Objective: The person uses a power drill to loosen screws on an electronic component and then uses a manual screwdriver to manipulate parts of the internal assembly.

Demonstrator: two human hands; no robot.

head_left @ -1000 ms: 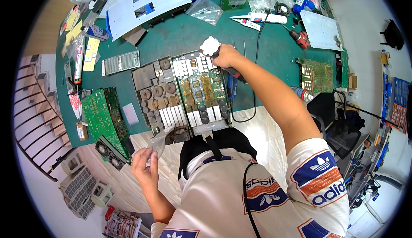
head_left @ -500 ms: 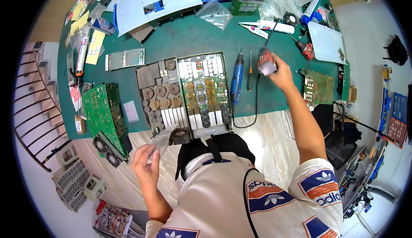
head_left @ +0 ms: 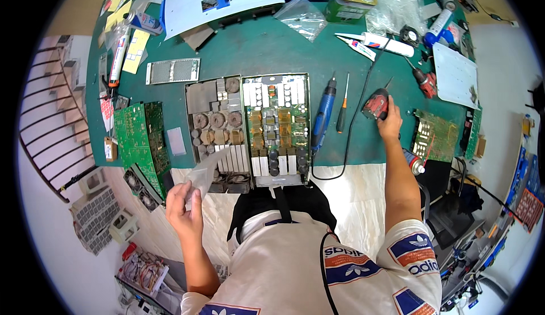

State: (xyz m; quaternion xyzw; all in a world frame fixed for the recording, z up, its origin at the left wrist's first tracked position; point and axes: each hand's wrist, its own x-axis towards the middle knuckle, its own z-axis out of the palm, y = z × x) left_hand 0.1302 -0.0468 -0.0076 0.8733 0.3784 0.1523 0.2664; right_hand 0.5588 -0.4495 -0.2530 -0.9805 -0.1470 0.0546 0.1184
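A thin translucent plastic sheet [head_left: 202,174] is pinched in my left hand [head_left: 184,208], just off the near left corner of an open circuit unit. My right hand [head_left: 389,123] has its fingers closed around a red and black cordless drill [head_left: 375,105], whose bit points away to the far right. The drill appears to lie on its side on the green bench. The unit's left half [head_left: 214,121] carries dusty brown coils and white blocks; its right half [head_left: 276,123] is a metal-framed board with yellow-wrapped parts.
A blue electric screwdriver [head_left: 324,113] and an orange-handled screwdriver [head_left: 342,113] lie between unit and drill, beside a black cable [head_left: 353,134]. Green circuit boards stand at left [head_left: 138,142] and lie at right [head_left: 436,136]. A spray can [head_left: 413,161] lies at the near right edge.
My right hand has turned the drill and lowered it to the bench, slightly right and nearer. My left hand has kept the plastic sheet, shifting a little. The whole view has shifted somewhat.
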